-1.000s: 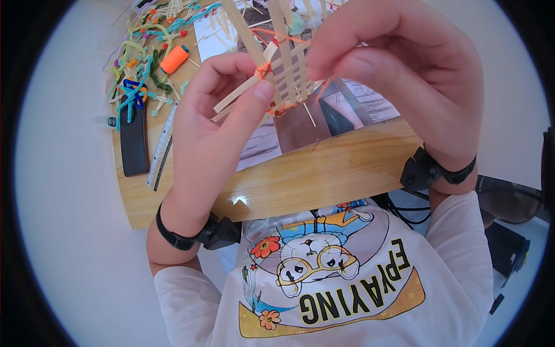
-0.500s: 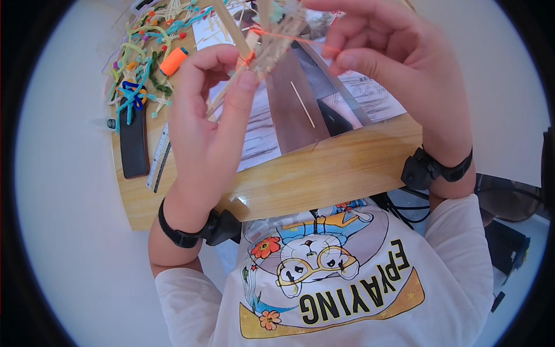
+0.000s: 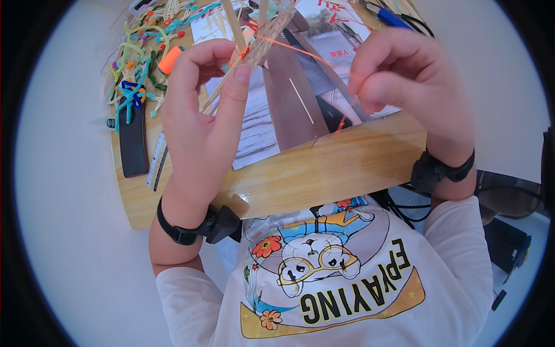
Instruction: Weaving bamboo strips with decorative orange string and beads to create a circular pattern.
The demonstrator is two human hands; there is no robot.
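My left hand (image 3: 211,110) is closed, thumb against fingers, on a small frame of thin wooden sticks (image 3: 272,41) bound with orange thread. The frame is held tilted above the far part of the table; its top runs out of view. From the binding, the orange thread (image 3: 298,50) stretches across to my right hand (image 3: 413,87). The right fingers pinch it between thumb and forefinger, slightly blurred, and a loose tail hangs below them. Under the hands lies a printed picture sheet (image 3: 254,141), with one thin stick (image 3: 302,101) on it.
Colourful pipe cleaners (image 3: 134,92) and pale sticks pile up at the far left, beside an orange cylinder (image 3: 171,59). Nearer are a dark flat case (image 3: 133,147) and a ruler (image 3: 156,165). Pliers (image 3: 350,36) and a blue-handled tool (image 3: 394,17) lie at the far right of the wooden table (image 3: 324,168).
My right hand has moved right and nearer to me, drawing out a longer stretch of orange thread, and its tail now shows. My left hand has shifted slightly left with the stick frame.
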